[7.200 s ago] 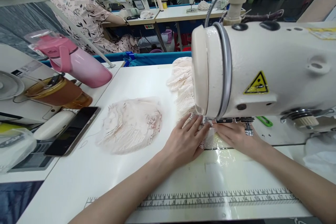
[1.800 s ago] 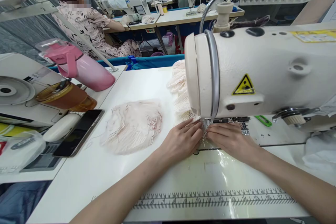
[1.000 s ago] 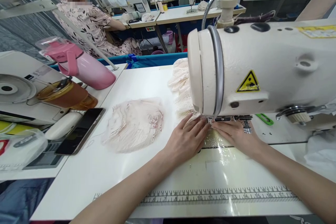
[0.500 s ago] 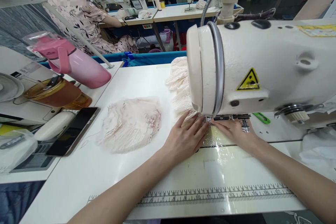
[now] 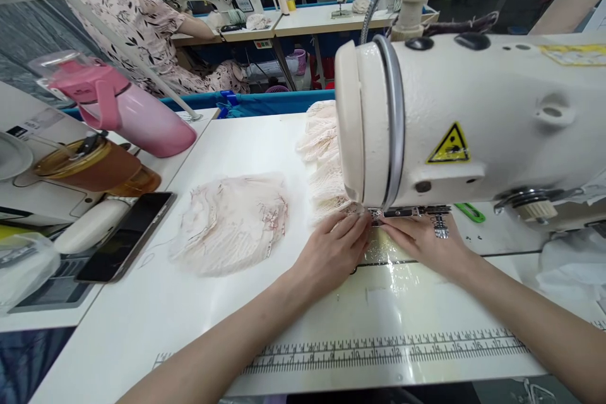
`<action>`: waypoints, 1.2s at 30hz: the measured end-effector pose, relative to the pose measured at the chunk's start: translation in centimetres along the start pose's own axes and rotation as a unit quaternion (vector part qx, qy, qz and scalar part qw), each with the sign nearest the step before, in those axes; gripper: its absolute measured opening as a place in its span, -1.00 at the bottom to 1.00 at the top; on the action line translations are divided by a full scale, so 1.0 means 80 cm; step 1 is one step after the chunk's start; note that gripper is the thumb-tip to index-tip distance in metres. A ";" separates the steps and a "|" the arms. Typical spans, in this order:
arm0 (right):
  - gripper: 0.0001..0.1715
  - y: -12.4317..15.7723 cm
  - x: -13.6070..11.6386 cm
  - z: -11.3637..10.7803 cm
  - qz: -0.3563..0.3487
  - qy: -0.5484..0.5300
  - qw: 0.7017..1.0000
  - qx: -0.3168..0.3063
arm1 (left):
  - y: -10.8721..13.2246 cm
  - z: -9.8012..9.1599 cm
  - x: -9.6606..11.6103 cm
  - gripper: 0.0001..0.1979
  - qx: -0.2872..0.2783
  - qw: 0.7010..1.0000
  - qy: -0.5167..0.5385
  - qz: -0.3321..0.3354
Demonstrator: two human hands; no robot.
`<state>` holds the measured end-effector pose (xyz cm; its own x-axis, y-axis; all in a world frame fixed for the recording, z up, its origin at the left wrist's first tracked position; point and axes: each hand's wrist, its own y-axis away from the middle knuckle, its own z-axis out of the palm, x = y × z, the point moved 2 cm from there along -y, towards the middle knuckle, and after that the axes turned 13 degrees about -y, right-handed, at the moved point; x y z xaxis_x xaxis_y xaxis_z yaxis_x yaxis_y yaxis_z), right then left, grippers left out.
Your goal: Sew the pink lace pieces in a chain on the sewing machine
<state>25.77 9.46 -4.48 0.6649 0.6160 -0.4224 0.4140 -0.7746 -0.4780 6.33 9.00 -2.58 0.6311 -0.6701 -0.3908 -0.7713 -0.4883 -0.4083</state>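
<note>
A strip of gathered cream lace fabric (image 5: 327,167) runs behind the sewing machine head (image 5: 374,126) down to the presser foot (image 5: 375,214). My left hand (image 5: 334,249) rests at its near end, fingers bent and closed on the lace just left of the foot. On the other side, my right hand (image 5: 423,237) lies partly behind the machine's metal parts. Its fingers are pressed together and point at the foot; whatever they hold is hidden. To the left, a crumpled pale sheer lace piece (image 5: 231,224) lies apart from both hands.
A smartphone (image 5: 127,237), a pink bottle (image 5: 127,107) and an amber cup (image 5: 89,164) stand or lie at left. A green tool (image 5: 470,212) lies right of the foot. A printed ruler (image 5: 379,350) crosses the front edge. A person (image 5: 142,31) sits beyond.
My left hand's fingers have drawn closer together and curled over the lace. My right hand has barely moved. The whole view has shifted slightly.
</note>
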 end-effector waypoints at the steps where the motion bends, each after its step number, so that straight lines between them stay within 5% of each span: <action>1: -0.73 -0.001 -0.004 -0.002 -0.012 0.005 1.000 -0.009 | 0.000 0.000 0.000 -0.73 0.001 1.000 -0.003 -0.004; 27: -0.56 -0.003 -0.024 -0.005 0.073 0.018 0.992 -0.106 | -0.005 -0.004 -0.005 -0.68 -0.042 0.996 0.031 -0.074; 36: -0.59 -0.002 -0.019 -0.003 0.031 0.054 0.997 -0.054 | -0.004 -0.002 -0.006 -0.63 -0.066 0.994 0.030 -0.079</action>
<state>24.82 8.63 -3.55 0.7523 0.5516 -0.3603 0.4307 -0.8256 -0.3646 6.29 9.40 -2.12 0.7418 -0.6096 -0.2797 -0.6701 -0.6561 -0.3472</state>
